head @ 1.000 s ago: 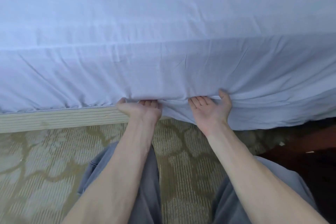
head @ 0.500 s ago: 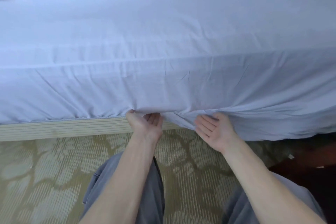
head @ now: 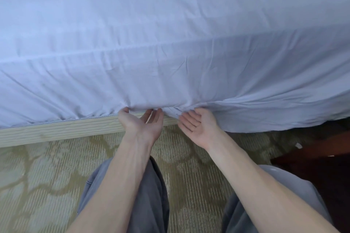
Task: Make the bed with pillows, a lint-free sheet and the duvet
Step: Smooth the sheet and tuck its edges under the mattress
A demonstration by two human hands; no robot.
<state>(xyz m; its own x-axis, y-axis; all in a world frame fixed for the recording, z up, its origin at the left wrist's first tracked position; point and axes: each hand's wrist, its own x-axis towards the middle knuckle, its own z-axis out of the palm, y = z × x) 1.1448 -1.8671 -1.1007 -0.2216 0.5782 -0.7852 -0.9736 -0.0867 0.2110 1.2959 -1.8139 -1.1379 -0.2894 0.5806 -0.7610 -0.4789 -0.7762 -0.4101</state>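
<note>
Head view, looking down the side of the bed: the sheet (head: 170, 62) lies smooth over the top and is tucked in along the bed base (head: 56, 130) to the left. From the hands rightward its hem hangs loose and bunched. So the tuck looks about half done on this side. No pillows or duvet show here, and both seem left to do. The left hand (head: 141, 125) and right hand (head: 198, 128) sit side by side, palms up, fingers fairly straight, gripping nothing, tips at the hem. The left fingertips may be under it; hard to tell.
</note>
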